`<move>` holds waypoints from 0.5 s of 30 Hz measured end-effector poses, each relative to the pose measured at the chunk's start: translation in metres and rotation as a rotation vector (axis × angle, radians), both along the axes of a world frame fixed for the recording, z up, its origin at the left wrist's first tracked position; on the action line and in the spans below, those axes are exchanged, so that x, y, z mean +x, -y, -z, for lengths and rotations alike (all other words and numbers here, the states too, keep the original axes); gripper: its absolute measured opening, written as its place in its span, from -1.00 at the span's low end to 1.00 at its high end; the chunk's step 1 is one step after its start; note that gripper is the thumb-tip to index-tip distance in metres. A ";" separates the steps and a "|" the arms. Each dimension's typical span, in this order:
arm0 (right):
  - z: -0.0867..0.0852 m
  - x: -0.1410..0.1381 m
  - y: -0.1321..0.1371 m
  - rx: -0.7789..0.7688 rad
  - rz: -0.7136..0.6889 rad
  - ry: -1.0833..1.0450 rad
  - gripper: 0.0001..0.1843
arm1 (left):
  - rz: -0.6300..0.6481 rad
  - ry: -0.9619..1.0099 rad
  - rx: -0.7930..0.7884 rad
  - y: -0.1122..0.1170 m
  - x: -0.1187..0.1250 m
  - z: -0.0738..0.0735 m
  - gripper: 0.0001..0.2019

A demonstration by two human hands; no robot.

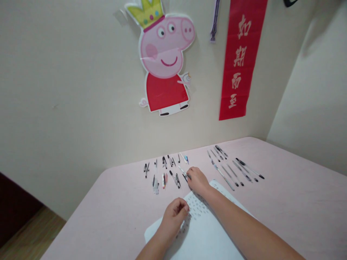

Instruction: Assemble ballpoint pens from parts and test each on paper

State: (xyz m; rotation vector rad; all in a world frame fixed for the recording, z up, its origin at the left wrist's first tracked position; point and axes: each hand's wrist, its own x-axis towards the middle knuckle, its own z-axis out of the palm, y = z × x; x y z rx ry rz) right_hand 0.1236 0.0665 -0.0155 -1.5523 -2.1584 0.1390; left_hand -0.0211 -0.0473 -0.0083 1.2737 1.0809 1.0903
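Observation:
My right hand point(198, 181) reaches over the far edge of a white board point(206, 234). Its fingers are closed down at a small group of pen parts, among them a pale slim piece point(181, 169). What lies between the fingertips is mostly hidden. My left hand point(175, 216) hovers over or rests on the board's left part, fingers curled and thumb against the forefinger; I cannot make out anything in the pinch. Many tiny dark pieces point(199, 206) lie scattered on the board between my hands. Left of my right hand lies a clear pen piece with a black cap point(174, 179).
Small groups of pen parts, such as a white-and-red one point(163, 180) and a clear one point(155, 186), lie on the pink tablecloth point(114, 213). To the right are rows of whole-looking pens point(249, 168). Behind the table rises a wall with a pig cutout point(166, 65) and red banner point(241, 61).

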 end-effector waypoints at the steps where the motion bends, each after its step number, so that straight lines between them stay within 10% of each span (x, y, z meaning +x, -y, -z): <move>1: 0.001 0.001 0.000 0.010 0.006 0.002 -0.81 | -0.003 0.005 0.002 -0.001 0.000 0.001 -0.76; 15: 0.001 0.006 -0.002 0.036 0.070 0.059 -0.90 | -0.036 0.037 -0.024 -0.004 -0.002 0.008 -0.84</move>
